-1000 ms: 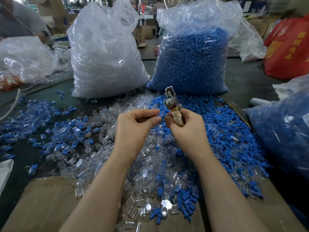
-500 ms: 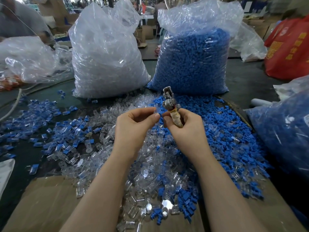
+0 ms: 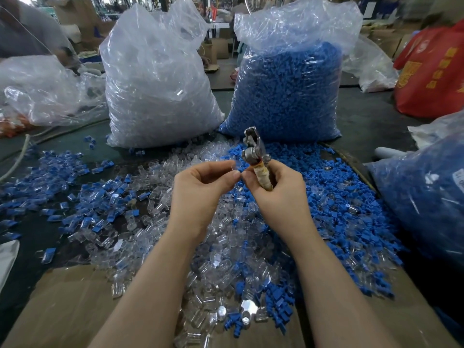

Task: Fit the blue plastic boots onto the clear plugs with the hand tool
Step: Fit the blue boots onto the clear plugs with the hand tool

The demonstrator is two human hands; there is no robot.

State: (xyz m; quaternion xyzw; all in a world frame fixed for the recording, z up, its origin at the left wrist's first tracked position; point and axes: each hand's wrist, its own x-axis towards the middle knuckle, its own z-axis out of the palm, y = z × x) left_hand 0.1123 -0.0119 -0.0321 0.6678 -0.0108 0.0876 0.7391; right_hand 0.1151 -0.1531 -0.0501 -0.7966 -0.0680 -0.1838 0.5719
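I'm gripping the tape-wrapped metal hand tool (image 3: 258, 164) w/ right hand (image 3: 273, 194); left hand (image 3: 200, 194) fingers pinching a small light, slippery clear plastic plug (image 3: 233, 169), taking it by its sides.

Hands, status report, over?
Right hand grips tool. Left hand pinches a clear piece, barely visible. Fingertips meet. Nothing in the way.

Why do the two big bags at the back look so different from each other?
The clear plastic bag of see-through plugs looks pale and glassy, while the clear plastic bag of blue boots looks solid blue, because their fillings differ. The plug bag stands on the left, the boot bag on the right. Loose clear pieces lie mostly before the plug bag, loose blue ones mostly before the boot bag. Both bags are clear, crinkly, stuffed full and open at the top.
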